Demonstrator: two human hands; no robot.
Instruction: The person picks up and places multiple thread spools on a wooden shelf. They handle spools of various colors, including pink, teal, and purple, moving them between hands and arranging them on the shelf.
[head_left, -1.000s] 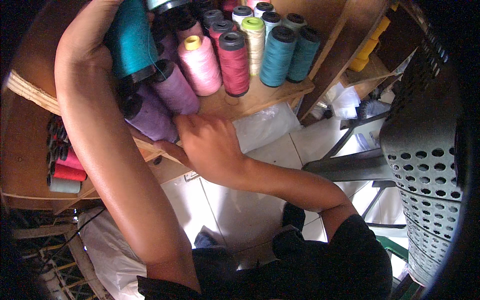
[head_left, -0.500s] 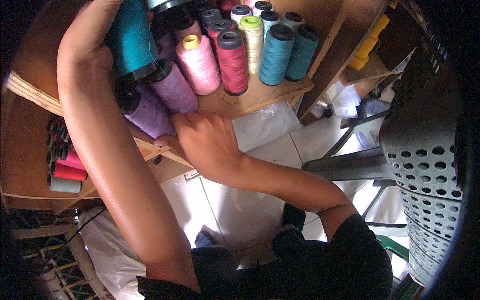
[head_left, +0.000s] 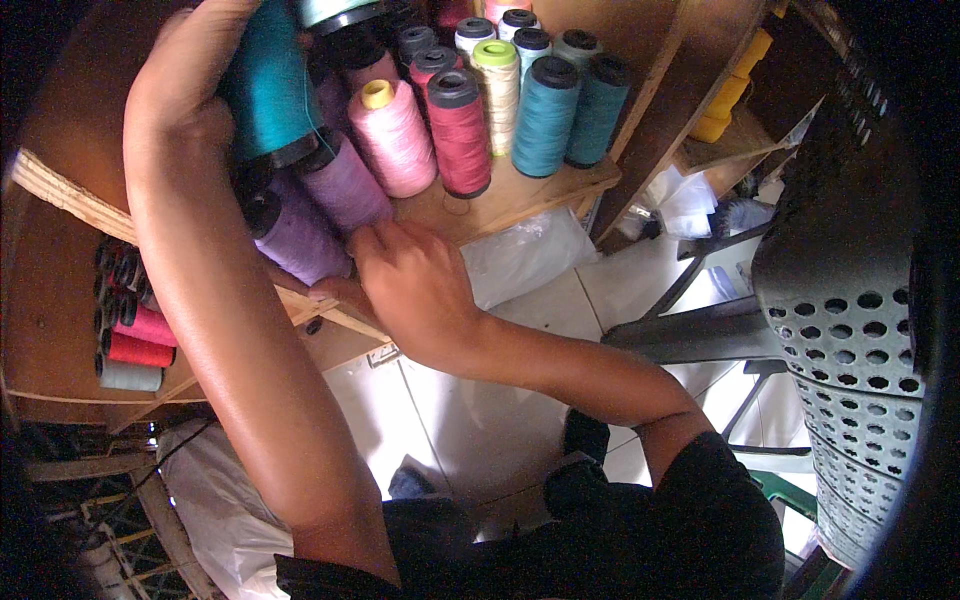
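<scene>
My left hand is raised at the upper left, wrapped around a large teal thread cone held above the wooden shelf. My right hand rests at the shelf's front edge, fingertips touching a purple thread cone lying on its side, beside a second purple cone. Behind them stand a pink cone, a red cone, a cream cone and two blue-teal cones.
Smaller red, pink and grey spools lie on a lower shelf at the left. A perforated grey plastic chair stands at the right, yellow cones behind it. White plastic bags lie on the tiled floor.
My right hand has shifted slightly along the shelf edge toward the lying purple cone. My left hand keeps the teal cone raised in nearly the same place.
</scene>
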